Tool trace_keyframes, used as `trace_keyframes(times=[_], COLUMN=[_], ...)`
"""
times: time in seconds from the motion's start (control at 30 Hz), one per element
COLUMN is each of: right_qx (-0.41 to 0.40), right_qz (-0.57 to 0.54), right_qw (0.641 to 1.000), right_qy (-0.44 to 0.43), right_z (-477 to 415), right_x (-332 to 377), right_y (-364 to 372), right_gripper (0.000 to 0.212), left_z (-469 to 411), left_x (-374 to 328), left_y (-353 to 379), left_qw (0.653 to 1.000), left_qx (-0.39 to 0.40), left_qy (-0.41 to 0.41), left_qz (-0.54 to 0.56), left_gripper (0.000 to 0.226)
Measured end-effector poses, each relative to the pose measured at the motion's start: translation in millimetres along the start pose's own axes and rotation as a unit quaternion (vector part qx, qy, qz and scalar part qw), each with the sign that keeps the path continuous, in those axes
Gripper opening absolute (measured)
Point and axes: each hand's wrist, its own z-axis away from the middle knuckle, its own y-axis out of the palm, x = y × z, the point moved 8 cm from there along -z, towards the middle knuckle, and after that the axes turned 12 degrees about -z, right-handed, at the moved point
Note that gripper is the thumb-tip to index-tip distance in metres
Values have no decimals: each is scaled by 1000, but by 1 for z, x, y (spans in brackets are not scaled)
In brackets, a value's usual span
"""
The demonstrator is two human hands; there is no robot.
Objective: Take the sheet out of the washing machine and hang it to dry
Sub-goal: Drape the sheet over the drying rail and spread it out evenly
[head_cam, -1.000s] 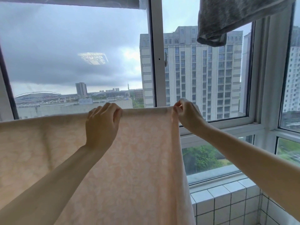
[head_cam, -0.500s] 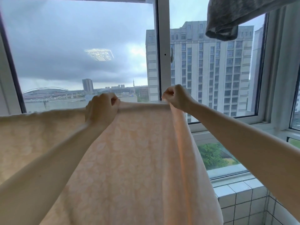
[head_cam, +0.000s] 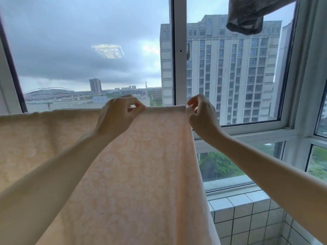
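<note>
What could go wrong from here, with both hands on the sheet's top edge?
The left hand and right hand only pinch the top fold of the sheet near its right end; a slipped pinch might let that end sag or slide. What carries the fold is hidden, so its seating can't be confirmed. The hanging edge may also brush the tiled ledge.

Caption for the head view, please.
Left hand and right hand pinch the top edge of a peach sheet before the window.

No writing, label, brand, number or sign can be read. The pale peach patterned fabric sheet (head_cam: 141,174), pinched between the left hand (head_cam: 118,115) and the right hand (head_cam: 201,117), bears only a faint floral print.
</note>
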Motion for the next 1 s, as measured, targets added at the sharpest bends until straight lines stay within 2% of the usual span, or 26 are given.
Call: trace_keyframes(times=[0.17, 0.5, 0.73, 0.9, 1.0], right_qx=[76, 31, 50, 125, 125], right_qz=[60, 45, 116, 148, 150], right_qw=[995, 998, 987, 969, 967], right_qy=[7, -42, -103, -155, -166], right_z=[16, -14, -40, -18, -8], right_x=[-11, 24, 62, 61, 57], right_y=[17, -1, 22, 45, 40], right_gripper=[11, 10, 4, 7, 6], left_z=[-3, -14, -7, 10, 23], left_x=[5, 23, 37, 37, 39], left_y=[-1, -12, -32, -32, -32], left_qw=[999, 994, 990, 995, 996], left_qx=[-20, -82, -132, -74, -48], left_qy=[-29, -55, -34, 43, 60], left_qz=[-5, -49, -28, -50, -51], left_gripper=[12, 15, 16, 20, 25])
